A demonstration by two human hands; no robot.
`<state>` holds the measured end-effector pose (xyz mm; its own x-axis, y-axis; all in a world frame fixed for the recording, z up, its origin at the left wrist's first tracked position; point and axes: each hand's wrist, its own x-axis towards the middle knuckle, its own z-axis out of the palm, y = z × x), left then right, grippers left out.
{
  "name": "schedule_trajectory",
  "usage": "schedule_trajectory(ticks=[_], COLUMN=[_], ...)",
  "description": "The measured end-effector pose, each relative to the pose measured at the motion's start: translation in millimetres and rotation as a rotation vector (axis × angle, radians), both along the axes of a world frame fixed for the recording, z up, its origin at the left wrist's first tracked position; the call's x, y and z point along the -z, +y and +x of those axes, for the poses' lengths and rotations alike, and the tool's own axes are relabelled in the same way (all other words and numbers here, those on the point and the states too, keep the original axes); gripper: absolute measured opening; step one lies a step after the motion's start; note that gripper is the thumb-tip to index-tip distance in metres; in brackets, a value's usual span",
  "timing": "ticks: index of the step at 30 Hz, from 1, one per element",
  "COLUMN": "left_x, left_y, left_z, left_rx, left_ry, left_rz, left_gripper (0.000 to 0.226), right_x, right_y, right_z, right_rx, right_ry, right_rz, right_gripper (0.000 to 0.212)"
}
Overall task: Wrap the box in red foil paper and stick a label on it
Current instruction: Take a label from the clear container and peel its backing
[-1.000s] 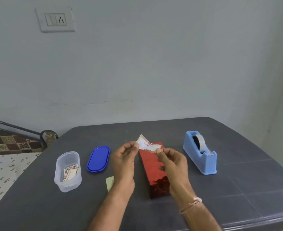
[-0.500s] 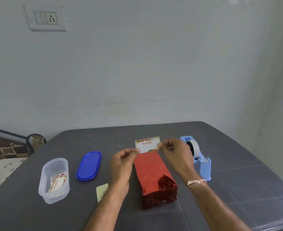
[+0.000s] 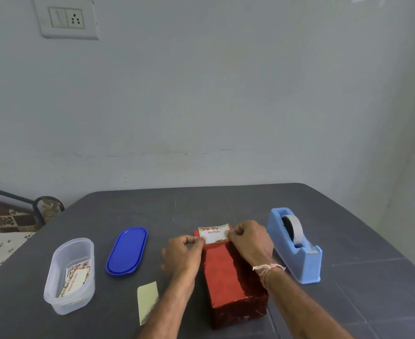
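A box wrapped in shiny red foil (image 3: 228, 272) lies lengthwise on the dark grey table (image 3: 226, 204). A white "Best Wishes" label (image 3: 213, 234) with a floral border sits at the box's far end, on its top face. My left hand (image 3: 182, 255) pinches the label's left edge. My right hand (image 3: 250, 243) pinches its right edge, with the wrist lying over the box. Both hands have curled fingers.
A blue tape dispenser (image 3: 295, 245) stands right of the box. A blue oval lid (image 3: 127, 250) and a clear plastic tub (image 3: 70, 275) holding more labels lie to the left. A pale backing paper (image 3: 147, 299) lies by my left forearm. A bed (image 3: 1, 231) adjoins the table's left.
Both hands lowered the label from the air onto the far end of the red box. The view shifted slightly.
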<state>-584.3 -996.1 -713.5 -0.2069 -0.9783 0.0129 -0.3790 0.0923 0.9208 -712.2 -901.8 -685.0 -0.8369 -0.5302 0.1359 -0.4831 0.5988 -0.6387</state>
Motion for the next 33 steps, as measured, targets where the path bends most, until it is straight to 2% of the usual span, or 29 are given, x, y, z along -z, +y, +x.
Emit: schedule_trajectory(ticks=[17, 25, 33], left_x=[16.9, 19.0, 24.2], left_y=[-4.4, -4.9, -5.5], left_z=[-16.0, -19.2, -15.8], left_rx=[-0.024, -0.014, 0.014], left_ry=[-0.087, -0.102, -0.083], left_rz=[-0.091, -0.126, -0.144], left_gripper=[0.014, 0.021, 0.017], right_x=[12.6, 22.4, 26.3], right_y=[-8.7, -11.5, -6.7], right_z=[-10.0, -13.3, -18.7], right_rx=[0.017, -0.006, -0.026], right_ry=[0.121, 0.198, 0.144], right_rz=[0.054, 0.016, -0.044], right_gripper=[0.027, 0.027, 0.017])
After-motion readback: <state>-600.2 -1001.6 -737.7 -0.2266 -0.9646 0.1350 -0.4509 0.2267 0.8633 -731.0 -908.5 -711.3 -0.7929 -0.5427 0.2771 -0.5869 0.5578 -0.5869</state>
